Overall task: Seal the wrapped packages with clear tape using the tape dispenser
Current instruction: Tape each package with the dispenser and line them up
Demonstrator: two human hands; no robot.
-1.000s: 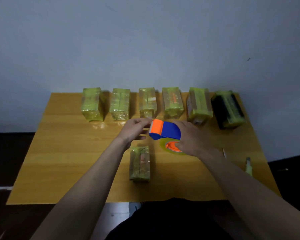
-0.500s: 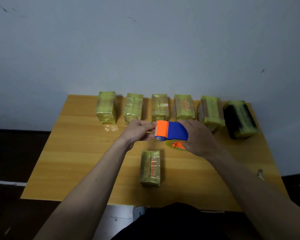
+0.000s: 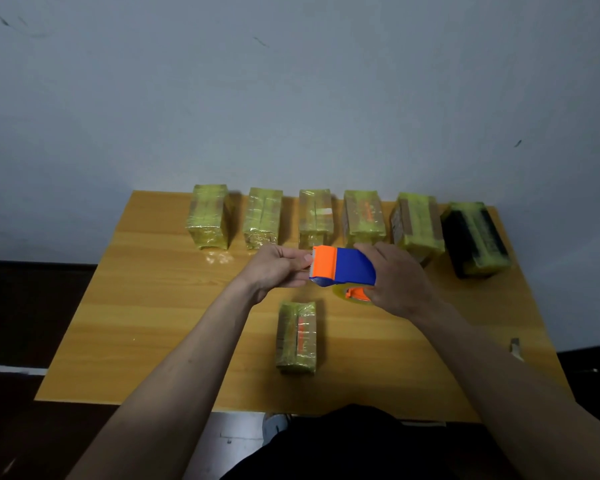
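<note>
Head view: nearest lies one wrapped package [image 3: 296, 337] flat on the worktop [image 3: 146, 323], just below both hands. Above it the right hand [image 3: 400, 280] grips the blue-and-orange tape dispenser [image 3: 343, 266], its clear tape roll [image 3: 352, 294] underneath; the left hand [image 3: 274, 270] pinches at the dispenser's orange end. Beyond, six wrapped packages [image 3: 315, 218] stand in a row along the far edge

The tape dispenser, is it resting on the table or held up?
Held up: the right hand grips the tape dispenser above the table.
</note>
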